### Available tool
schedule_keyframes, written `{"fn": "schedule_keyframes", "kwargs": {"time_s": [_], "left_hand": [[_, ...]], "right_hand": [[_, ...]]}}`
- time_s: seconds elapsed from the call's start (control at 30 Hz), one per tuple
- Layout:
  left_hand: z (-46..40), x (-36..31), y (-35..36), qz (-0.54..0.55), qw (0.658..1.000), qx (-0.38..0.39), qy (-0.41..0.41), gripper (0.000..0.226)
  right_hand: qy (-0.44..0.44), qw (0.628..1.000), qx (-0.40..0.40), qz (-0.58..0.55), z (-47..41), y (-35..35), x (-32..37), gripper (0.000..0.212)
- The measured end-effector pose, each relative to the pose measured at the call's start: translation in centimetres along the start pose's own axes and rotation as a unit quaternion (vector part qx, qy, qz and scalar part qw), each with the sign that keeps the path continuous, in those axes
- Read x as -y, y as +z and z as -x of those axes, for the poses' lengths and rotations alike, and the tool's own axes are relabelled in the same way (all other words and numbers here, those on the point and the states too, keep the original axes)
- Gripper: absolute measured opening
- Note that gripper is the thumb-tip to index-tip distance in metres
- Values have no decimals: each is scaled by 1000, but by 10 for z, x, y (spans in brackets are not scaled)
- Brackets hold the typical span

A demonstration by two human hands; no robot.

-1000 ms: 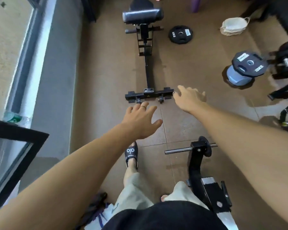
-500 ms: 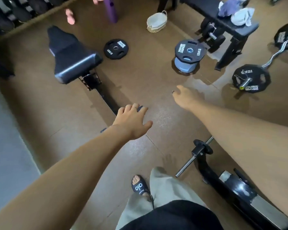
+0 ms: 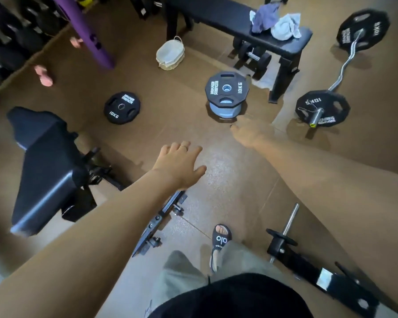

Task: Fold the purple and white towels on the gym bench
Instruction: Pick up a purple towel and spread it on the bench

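On the brown rubber-tiled floor [image 3: 129,143] a single black ten-kilogram weight plate [image 3: 122,107] lies flat towards the far left, and near the middle a black plate stacked on a pale blue one [image 3: 226,95] forms a short pile. A curved silver barbell [image 3: 345,65] with a black plate at each end rests at the far right. A small white woven basket with a handle [image 3: 170,55] sits beside a slanted purple post [image 3: 87,33]. Two pink dumbbells [image 3: 44,75] lie along the left wall. A black padded adjustable seat on a steel frame [image 3: 46,166] stands at the near left.
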State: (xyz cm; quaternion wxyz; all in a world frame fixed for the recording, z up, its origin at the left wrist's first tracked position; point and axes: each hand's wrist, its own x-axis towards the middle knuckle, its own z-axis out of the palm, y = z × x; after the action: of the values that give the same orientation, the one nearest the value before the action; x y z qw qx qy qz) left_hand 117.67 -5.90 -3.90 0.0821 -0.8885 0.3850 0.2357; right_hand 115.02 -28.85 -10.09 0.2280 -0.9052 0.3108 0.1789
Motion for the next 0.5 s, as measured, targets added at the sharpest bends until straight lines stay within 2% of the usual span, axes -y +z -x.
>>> {"fn": "schedule_keyframes", "kwargs": {"time_s": [0.17,0.3,0.5], "left_hand": [[-101,-1,-65,14,1000,3,8,63],[-188,4,-112,26,999,-4,22,61],[-344,15,-173,24,998,1,53,58]], "right_hand": [[5,1000,-22,-3,-76,-64,-4,31],[-1,1000,-22,15,-143,-113,-6,39],[36,999,-10,5,-280,-184,-17,48]]}}
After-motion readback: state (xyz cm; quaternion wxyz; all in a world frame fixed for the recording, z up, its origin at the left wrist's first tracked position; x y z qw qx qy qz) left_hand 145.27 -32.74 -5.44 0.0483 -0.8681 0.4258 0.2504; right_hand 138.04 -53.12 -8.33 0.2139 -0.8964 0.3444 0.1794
